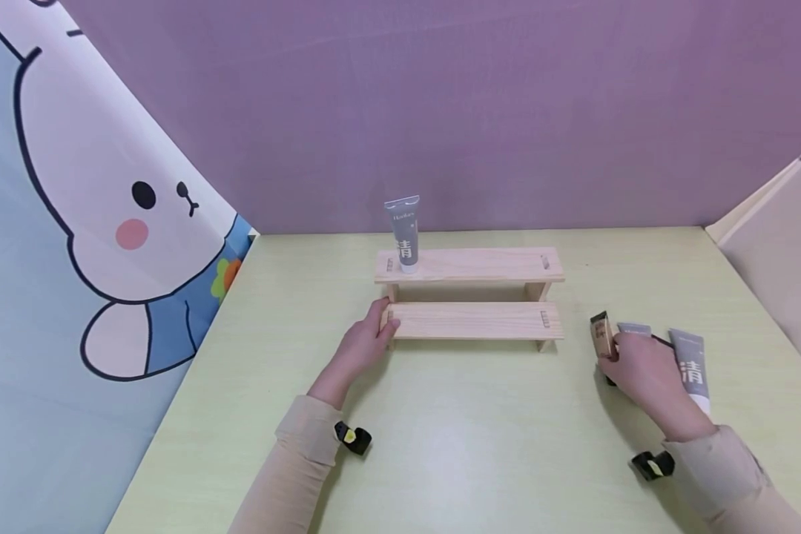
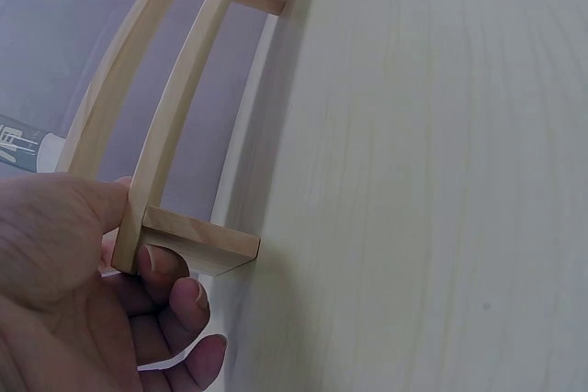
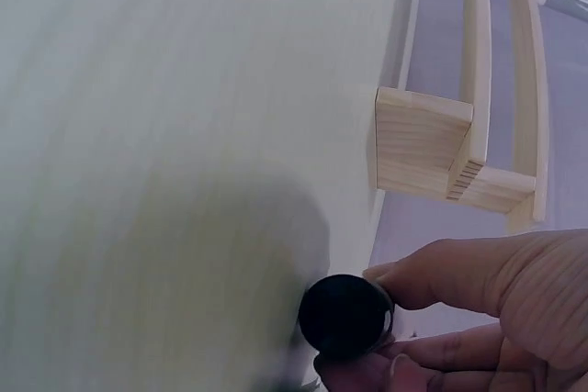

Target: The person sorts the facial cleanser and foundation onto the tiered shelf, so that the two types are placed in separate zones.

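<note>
My left hand (image 1: 360, 345) grips the left end of a two-step wooden rack (image 1: 474, 320). In the left wrist view its thumb lies over the lower board (image 2: 179, 107), and the fingers curl beneath. Over at the right, my right hand (image 1: 644, 371) pinches a small brown tube (image 1: 601, 337), its crimped end up. The tube's round black cap (image 3: 342, 316) faces the right wrist camera. A grey tube (image 1: 406, 236) stands on its white cap at the left of the upper step. Beside the right hand are two more grey tubes, one (image 1: 691, 363) in plain sight, another (image 1: 634, 328) mostly hidden.
A dark edge (image 1: 663, 341) of some thing shows behind the right hand. The pale wooden table (image 1: 467, 437) meets a purple backdrop (image 1: 507, 133) behind the rack. A cartoon-printed cloth (image 1: 47, 415) borders the left side, and a pale panel (image 1: 781, 252) the right.
</note>
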`<state>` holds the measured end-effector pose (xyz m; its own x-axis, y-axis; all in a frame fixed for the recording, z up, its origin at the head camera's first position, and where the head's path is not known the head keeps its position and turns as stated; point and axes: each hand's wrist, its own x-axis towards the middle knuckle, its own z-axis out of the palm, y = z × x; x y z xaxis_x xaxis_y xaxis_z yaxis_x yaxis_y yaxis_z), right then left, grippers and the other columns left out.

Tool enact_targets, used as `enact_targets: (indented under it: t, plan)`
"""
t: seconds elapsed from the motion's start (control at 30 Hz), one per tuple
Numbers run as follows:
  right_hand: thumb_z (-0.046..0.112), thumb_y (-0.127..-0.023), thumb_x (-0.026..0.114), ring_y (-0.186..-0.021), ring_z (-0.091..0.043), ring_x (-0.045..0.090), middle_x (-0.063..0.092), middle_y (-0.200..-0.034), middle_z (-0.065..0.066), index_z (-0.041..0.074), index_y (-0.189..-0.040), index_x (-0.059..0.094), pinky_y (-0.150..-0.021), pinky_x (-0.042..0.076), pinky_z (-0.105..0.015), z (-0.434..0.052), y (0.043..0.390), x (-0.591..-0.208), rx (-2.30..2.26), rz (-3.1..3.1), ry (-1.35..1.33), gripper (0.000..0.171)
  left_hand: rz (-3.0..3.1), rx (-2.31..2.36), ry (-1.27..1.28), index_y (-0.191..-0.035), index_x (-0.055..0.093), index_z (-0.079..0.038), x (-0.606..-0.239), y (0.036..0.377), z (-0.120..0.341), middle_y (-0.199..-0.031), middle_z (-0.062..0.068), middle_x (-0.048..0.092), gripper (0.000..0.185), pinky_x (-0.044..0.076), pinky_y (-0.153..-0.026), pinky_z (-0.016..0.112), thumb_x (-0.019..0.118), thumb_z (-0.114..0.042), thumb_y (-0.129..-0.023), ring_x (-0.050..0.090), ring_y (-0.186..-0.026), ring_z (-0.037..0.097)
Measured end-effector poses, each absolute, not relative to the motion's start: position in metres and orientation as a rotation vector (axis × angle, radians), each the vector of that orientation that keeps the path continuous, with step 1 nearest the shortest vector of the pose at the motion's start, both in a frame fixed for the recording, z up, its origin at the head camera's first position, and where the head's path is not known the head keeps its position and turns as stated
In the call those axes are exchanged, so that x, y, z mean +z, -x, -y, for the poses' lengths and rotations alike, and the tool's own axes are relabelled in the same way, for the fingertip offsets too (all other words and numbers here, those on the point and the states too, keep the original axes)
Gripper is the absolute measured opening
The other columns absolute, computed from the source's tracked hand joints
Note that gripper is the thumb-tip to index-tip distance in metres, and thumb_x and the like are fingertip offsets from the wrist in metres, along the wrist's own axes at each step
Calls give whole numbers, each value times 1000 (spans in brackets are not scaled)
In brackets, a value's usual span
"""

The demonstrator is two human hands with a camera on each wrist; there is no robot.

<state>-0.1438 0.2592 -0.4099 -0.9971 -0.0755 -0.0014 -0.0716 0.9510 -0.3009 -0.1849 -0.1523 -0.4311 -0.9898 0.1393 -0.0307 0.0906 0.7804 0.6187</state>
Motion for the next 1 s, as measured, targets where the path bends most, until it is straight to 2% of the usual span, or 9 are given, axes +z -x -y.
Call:
enact_targets:
  t: [0.2, 0.33, 0.4, 0.5, 0.63, 1.0]
  plan:
    - [17, -76, 58, -44, -15, 38, 43, -50, 0, 10, -63, 44, -40, 28, -27, -262, 142, -410, -568, -3122, 125, 20, -2902, 997, -201, -137, 24, -19, -432, 184, 153, -121, 17, 52, 52, 42, -82, 47, 38, -42, -92, 53, -103, 35]
    - [17, -77, 60, -48, -16, 46, 57, -62, -8, 2, -77, 54, -41, 33, -28, -262, 143, -407, -637, -3112, 145, 16, -2905, 1001, -186, -137, 25, -19, -433, 184, 153, -120, 18, 53, 51, 42, -82, 47, 38, -41, -92, 53, -102, 35]
    - [17, -77, 62, -55, -22, 54, 62, -74, -16, -4, -92, 56, -45, 39, -31, -262, 144, -404, -668, -3101, 153, 26, -2903, 1005, -181, -136, 26, -19, -433, 185, 154, -120, 17, 52, 51, 42, -83, 46, 38, -41, -92, 53, -103, 35]
    - [17, -77, 64, -69, -32, 60, 61, -87, -25, -11, -108, 51, -52, 46, -37, -261, 143, -400, -708, -3092, 151, 43, -2902, 1010, -185, -137, 26, -19, -434, 185, 154, -121, 17, 52, 51, 42, -83, 46, 38, -41, -92, 52, -103, 35]
    - [16, -77, 64, -75, -37, 60, 60, -89, -26, -12, -110, 49, -56, 48, -40, -260, 142, -397, -760, -3104, 158, 46, -2906, 1013, -199, -137, 26, -18, -435, 185, 154, -119, 18, 53, 52, 42, -83, 47, 39, -41, -92, 53, -102, 35]
    - [17, -80, 64, -76, -35, 62, 61, -94, -23, -6, -113, 49, -61, 47, -45, -258, 144, -387, -969, -3148, 178, 43, -2909, 1004, -199, -137, 25, -19, -434, 186, 153, -122, 16, 51, 52, 41, -85, 46, 38, -41, -92, 52, -105, 35]
